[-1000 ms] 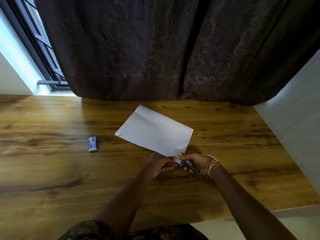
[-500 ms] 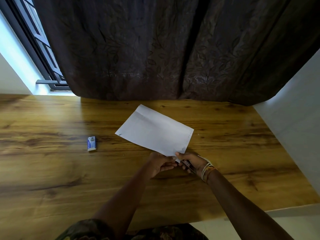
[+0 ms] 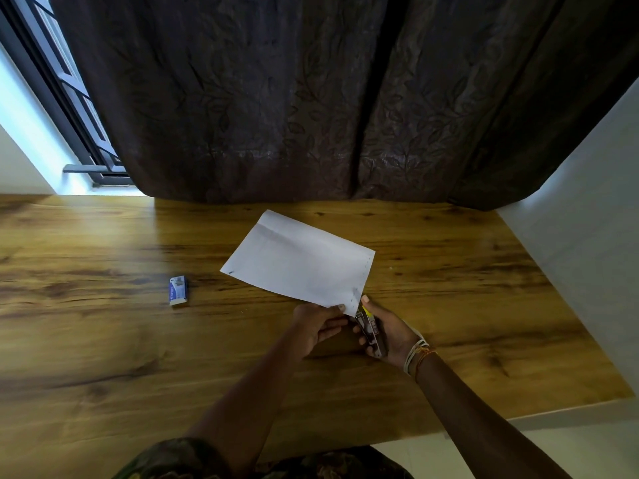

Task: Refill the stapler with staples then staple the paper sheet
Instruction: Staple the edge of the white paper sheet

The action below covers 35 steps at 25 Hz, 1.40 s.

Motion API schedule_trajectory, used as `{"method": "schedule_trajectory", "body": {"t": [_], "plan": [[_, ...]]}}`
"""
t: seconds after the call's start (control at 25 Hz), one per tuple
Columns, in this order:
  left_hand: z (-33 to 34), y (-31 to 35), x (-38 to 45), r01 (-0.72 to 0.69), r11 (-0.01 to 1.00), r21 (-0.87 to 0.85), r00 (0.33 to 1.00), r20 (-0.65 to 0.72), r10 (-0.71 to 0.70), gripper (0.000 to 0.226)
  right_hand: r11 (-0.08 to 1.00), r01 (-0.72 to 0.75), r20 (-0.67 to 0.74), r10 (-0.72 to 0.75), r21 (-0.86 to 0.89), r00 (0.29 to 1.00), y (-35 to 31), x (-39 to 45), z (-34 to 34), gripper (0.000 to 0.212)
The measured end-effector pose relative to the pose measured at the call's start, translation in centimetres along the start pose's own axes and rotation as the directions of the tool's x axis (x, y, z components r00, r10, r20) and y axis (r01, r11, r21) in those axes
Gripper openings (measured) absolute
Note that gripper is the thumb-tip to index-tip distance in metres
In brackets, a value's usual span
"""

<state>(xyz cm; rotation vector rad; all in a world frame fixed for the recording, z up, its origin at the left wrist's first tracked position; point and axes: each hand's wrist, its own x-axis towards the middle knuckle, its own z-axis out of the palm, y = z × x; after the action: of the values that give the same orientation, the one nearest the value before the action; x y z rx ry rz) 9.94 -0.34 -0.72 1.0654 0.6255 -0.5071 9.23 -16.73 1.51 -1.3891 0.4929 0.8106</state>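
The right hand is wrapped around the stapler, its nose at the near right corner of the paper. The left hand pinches that corner's near edge. The paper lies on the table, seemingly lifted slightly there. A small box sits well to the left.

One head cam on me, wide-angle, looking forward and down over my forearms at the wooden table. Hands sit near, lower centre; curtain fills the top. No second view shares anything.
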Motion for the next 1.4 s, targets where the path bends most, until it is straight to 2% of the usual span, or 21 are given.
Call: {"method": "schedule_trajectory", "body": {"t": [0.24, 0.36, 0.48, 0.56, 0.6, 0.76, 0.84, 0.96, 1.04, 1.12, 1.28, 1.4], "plan": [[0.7, 0.1, 0.2, 0.011, 1.000, -0.027, 0.996, -0.083, -0.013, 0.036, 0.997, 0.010, 0.028, -0.013, 0.077, 1.000, 0.7, 0.1, 1.5, 0.054], [0.9, 0.0, 0.2, 0.006, 1.000, -0.005, 0.993, -0.116, -0.006, 0.035, 0.994, 0.025, -0.010, -0.024, 0.109, 1.000, 1.0, 0.5, 2.2, 0.052], [0.7, 0.0, 0.3, -0.003, 1.000, -0.029, 0.994, -0.109, -0.001, 0.026, 0.992, 0.049, -0.088, -0.039, 0.119, 0.995, 1.1, 0.6, 2.3, 0.035], [0.7, 0.0, 0.4, -0.005, 1.000, -0.014, 0.992, -0.124, 0.003, 0.024, 0.997, 0.070, -0.145, -0.066, 0.025, 0.987, 1.2, 0.5, 2.2, 0.013], [0.7, 0.0, 0.5, -0.007, 1.000, -0.004, 0.991, -0.133, 0.006, 0.025, 0.995, 0.084, -0.177, -0.092, -0.050, 0.980, 1.2, 0.5, 2.2, 0.009], [0.8, -0.3, 0.7, -0.012, 1.000, -0.028, 0.986, -0.164, 0.008, 0.024, 0.926, 0.138, -0.244, -0.233, -0.352, 0.941, 1.1, 0.3, 2.4, 0.023], [0.9, -0.3, 0.7, -0.021, 0.998, -0.052, 0.983, -0.183, 0.011, 0.019, 0.818, 0.159, -0.280, -0.362, -0.553, 0.889, 1.2, 0.3, 2.3, 0.021], [1.2, -0.3, 0.6, -0.028, 0.998, -0.057, 0.980, -0.200, 0.016, 0.015, 0.628, 0.154, -0.315, -0.569, -0.763, 0.759, 1.6, 0.2, 1.9, 0.014], [1.3, -0.3, 0.6, -0.031, 0.998, -0.051, 0.981, -0.194, 0.020, 0.015, 0.562, 0.152, -0.303, -0.632, -0.813, 0.713, 1.8, 0.1, 1.7, 0.016], [1.3, -0.4, 0.6, -0.030, 0.999, -0.041, 0.982, -0.187, 0.022, 0.018, 0.543, 0.150, -0.295, -0.644, -0.826, 0.705, 1.9, 0.1, 1.6, 0.020], [1.2, -0.5, 0.8, -0.028, 0.998, -0.056, 0.981, -0.191, 0.017, 0.024, 0.574, 0.110, -0.331, -0.606, -0.812, 0.723, 1.8, 0.4, 2.0, 0.023], [1.0, -0.5, 0.9, -0.031, 0.998, -0.060, 0.984, -0.178, 0.020, 0.027, 0.638, 0.100, -0.388, -0.576, -0.763, 0.720, 1.8, 0.6, 2.2, 0.023]]}}
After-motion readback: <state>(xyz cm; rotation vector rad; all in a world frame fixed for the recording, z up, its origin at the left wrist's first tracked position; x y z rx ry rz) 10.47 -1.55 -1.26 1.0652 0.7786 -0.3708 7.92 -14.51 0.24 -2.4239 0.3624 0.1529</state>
